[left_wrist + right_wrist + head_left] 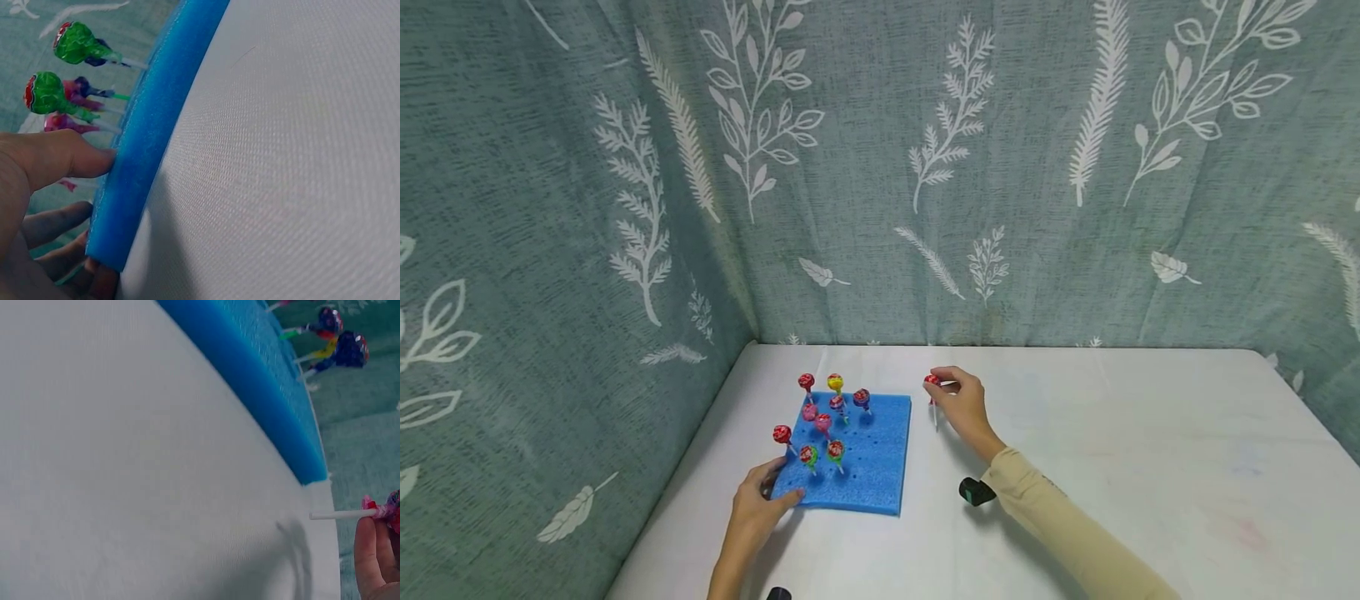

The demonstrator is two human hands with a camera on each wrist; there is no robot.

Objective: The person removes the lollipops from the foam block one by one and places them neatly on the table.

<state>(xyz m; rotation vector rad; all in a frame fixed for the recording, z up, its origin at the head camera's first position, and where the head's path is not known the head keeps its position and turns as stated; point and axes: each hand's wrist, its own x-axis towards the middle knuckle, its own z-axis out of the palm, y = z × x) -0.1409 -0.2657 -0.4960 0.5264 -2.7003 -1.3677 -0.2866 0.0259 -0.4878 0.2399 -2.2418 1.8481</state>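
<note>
A blue foam board [876,467] lies on the table, with several wrapped lollipops standing in it by their sticks. My left hand [754,507] holds the board's near left corner, thumb [87,157] on the top face and fingers around the side edge. Beyond the board's right side, my right hand [968,410] pinches a red-and-pink lollipop [932,380] by its wrapped head. Its white stick [340,515] points down toward the table, apart from the board. Among the standing lollipops are a yellow one [835,382], a red one [782,434] and a green one [836,451].
The lollipops crowd the board's left part, while small holes [870,431] show on its right part. A white table [1112,442] extends to the right. Patterned green curtain [865,275] hangs behind and on the left. Black wrist devices [976,492] sit near both wrists.
</note>
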